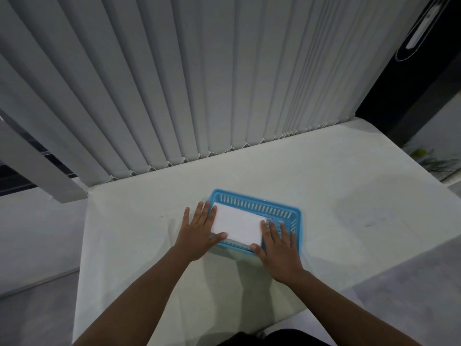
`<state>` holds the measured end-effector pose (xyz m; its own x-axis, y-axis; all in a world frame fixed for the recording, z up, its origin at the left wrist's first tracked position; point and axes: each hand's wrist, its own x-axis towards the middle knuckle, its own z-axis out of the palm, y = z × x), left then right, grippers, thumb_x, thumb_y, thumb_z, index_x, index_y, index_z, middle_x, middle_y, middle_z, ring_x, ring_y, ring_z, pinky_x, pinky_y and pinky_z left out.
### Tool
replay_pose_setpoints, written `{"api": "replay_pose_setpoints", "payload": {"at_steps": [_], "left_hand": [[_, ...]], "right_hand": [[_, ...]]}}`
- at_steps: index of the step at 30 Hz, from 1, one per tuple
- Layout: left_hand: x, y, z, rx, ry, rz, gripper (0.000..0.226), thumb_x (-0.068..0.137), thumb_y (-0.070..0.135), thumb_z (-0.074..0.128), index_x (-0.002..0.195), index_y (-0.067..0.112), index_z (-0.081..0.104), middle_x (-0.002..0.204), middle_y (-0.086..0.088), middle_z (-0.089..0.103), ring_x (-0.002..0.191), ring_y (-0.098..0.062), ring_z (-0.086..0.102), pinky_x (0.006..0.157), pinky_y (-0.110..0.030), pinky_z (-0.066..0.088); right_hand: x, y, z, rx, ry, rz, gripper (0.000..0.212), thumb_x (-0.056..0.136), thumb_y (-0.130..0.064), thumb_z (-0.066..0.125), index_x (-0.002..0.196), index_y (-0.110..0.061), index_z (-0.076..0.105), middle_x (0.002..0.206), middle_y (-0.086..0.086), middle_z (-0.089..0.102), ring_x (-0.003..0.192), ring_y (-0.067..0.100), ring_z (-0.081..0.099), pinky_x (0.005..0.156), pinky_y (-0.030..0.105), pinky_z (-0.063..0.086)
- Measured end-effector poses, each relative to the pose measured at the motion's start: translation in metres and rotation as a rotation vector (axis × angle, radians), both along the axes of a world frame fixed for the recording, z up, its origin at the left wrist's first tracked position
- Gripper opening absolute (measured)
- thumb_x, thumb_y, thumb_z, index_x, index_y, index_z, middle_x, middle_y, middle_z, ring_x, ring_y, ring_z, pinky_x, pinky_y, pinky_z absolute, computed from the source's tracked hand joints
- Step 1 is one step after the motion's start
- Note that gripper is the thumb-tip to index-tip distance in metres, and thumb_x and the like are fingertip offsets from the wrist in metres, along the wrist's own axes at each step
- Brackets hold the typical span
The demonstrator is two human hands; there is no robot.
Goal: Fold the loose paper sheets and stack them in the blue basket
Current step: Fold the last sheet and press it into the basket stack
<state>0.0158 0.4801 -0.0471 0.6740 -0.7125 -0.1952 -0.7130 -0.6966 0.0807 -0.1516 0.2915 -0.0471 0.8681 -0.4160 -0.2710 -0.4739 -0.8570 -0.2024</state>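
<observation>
Paper, folded and white, lies in the blue basket midway between the far and near edges of the table. My left hand and right hand rest flat at its two ends, fingers straight and spread, thumbs touching the paper

Left hand and right hand lie flat, flanking the folded white paper inside the blue basket.

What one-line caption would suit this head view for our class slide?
Left hand and right hand flank folded white paper in a blue basket on a pale table.
</observation>
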Motion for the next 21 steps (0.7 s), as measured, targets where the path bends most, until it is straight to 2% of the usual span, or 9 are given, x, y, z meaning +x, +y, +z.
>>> {"api": "replay_pose_setpoints", "payload": {"at_steps": [4, 7, 9, 11, 14, 17, 19, 21], "left_hand": [[-0.006, 0.000, 0.006, -0.094, 0.067, 0.132, 0.082, 0.089, 0.069, 0.015, 0.152, 0.021, -0.007, 0.162, -0.003, -0.009, 0.149, -0.019, -0.011, 0.119, -0.049, -0.008], [-0.005, -0.004, 0.011, -0.222, 0.109, 0.241, 0.081, 0.090, 0.068, 0.015, 0.152, 0.020, -0.002, 0.163, -0.001, -0.002, 0.150, -0.018, -0.005, 0.121, -0.045, -0.003], [-0.005, -0.011, 0.013, -0.305, 0.157, 0.335, 0.076, 0.093, 0.063, 0.021, 0.153, 0.019, 0.002, 0.163, -0.001, 0.003, 0.150, -0.019, 0.003, 0.121, -0.042, 0.002], [-0.006, -0.020, 0.012, -0.437, 0.283, 0.493, 0.073, 0.094, 0.059, 0.026, 0.153, 0.019, 0.009, 0.162, -0.004, 0.013, 0.148, -0.022, 0.015, 0.121, -0.041, 0.010], [-0.008, -0.031, 0.008, -0.617, 0.511, 0.685, 0.071, 0.094, 0.060, 0.027, 0.150, 0.017, 0.022, 0.153, -0.010, 0.035, 0.138, -0.029, 0.036, 0.116, -0.046, 0.028], [-0.010, -0.035, 0.008, -0.657, 0.549, 0.686, 0.062, 0.093, 0.061, 0.027, 0.136, 0.020, 0.039, 0.129, -0.007, 0.056, 0.115, -0.028, 0.057, 0.101, -0.050, 0.045], [-0.008, -0.036, 0.008, -0.664, 0.548, 0.699, 0.055, 0.093, 0.061, 0.028, 0.130, 0.023, 0.043, 0.119, -0.004, 0.060, 0.105, -0.026, 0.059, 0.095, -0.048, 0.049], [-0.004, -0.036, 0.004, -0.652, 0.540, 0.722, 0.054, 0.094, 0.060, 0.028, 0.131, 0.024, 0.044, 0.119, -0.006, 0.060, 0.104, -0.028, 0.058, 0.095, -0.046, 0.047]], "right_hand": [[-0.016, -0.009, 0.009, 0.030, -0.104, -0.078, 0.071, 0.094, -0.063, 0.022, 0.154, -0.027, 0.006, 0.163, 0.000, -0.001, 0.149, 0.026, -0.004, 0.119, 0.045, -0.004], [-0.023, -0.020, 0.014, 0.066, -0.205, -0.207, 0.072, 0.095, -0.058, 0.031, 0.154, -0.023, 0.008, 0.163, 0.005, 0.001, 0.147, 0.029, 0.007, 0.120, 0.045, 0.004], [-0.021, -0.025, 0.014, 0.168, -0.244, -0.341, 0.075, 0.095, -0.054, 0.038, 0.153, -0.019, 0.009, 0.163, 0.009, 0.004, 0.145, 0.033, 0.013, 0.119, 0.045, 0.010], [-0.016, -0.028, 0.013, 0.363, -0.281, -0.509, 0.078, 0.094, -0.051, 0.045, 0.153, -0.017, 0.008, 0.162, 0.013, 0.006, 0.144, 0.037, 0.015, 0.117, 0.046, 0.014], [-0.012, -0.027, 0.011, 0.557, -0.338, -0.603, 0.082, 0.093, -0.046, 0.051, 0.154, -0.017, 0.004, 0.161, 0.014, 0.010, 0.145, 0.033, 0.019, 0.114, 0.046, 0.022], [-0.010, -0.026, 0.012, 0.605, -0.388, -0.636, 0.086, 0.092, -0.042, 0.055, 0.153, -0.017, 0.000, 0.158, 0.013, 0.016, 0.141, 0.029, 0.029, 0.111, 0.043, 0.030], [-0.008, -0.027, 0.012, 0.620, -0.386, -0.666, 0.088, 0.092, -0.041, 0.056, 0.153, -0.018, -0.003, 0.157, 0.014, 0.018, 0.137, 0.031, 0.037, 0.107, 0.044, 0.034], [-0.005, -0.029, 0.011, 0.620, -0.387, -0.681, 0.088, 0.092, -0.041, 0.056, 0.153, -0.020, -0.003, 0.156, 0.014, 0.019, 0.135, 0.032, 0.040, 0.106, 0.044, 0.036]]}}
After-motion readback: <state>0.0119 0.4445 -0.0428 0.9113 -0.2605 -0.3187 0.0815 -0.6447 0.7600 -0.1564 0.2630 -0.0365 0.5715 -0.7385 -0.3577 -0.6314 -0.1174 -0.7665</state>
